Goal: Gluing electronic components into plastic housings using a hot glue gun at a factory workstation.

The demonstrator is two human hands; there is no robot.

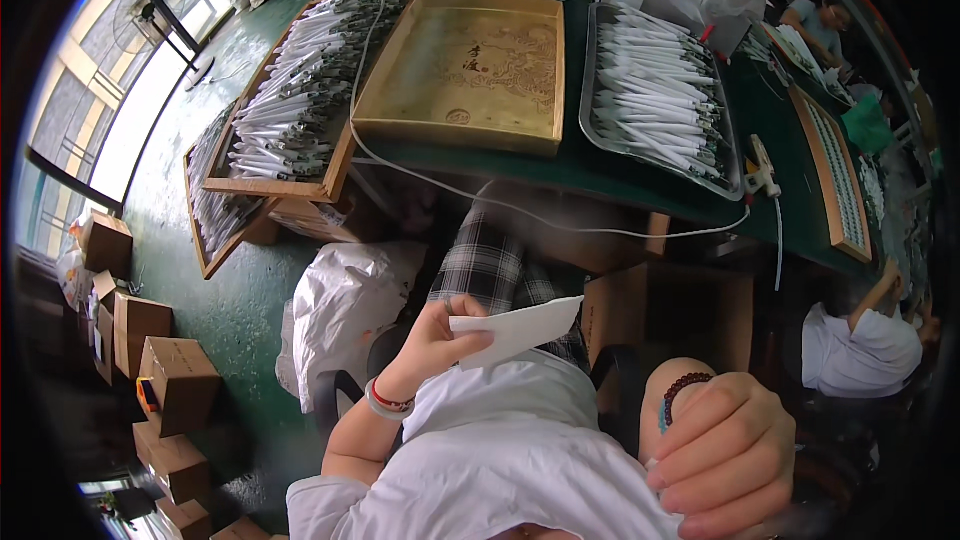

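Observation:
In my left hand [445, 340] I hold a folded white paper [525, 328], pinched at its left end between thumb and fingers. The paper is above my lap, tilted up toward the right. My right hand [722, 455] is raised close to the camera at the lower right. Its fingers are curled together with the back of the hand showing, so whatever it may hold is hidden. In front of me a shallow wooden tray [460, 70] lies on the green table [400, 152]. A metal tray [735, 130] to its right carries many white pen-like sticks [655, 90].
Wooden trays [330, 175] full of similar sticks overhang the table's left end. A white cable [560, 218] loops along the front edge to a glue gun [762, 168]. An open carton [670, 310] and a white plastic bag [350, 305] flank my legs. Co-workers [860, 345] sit at right.

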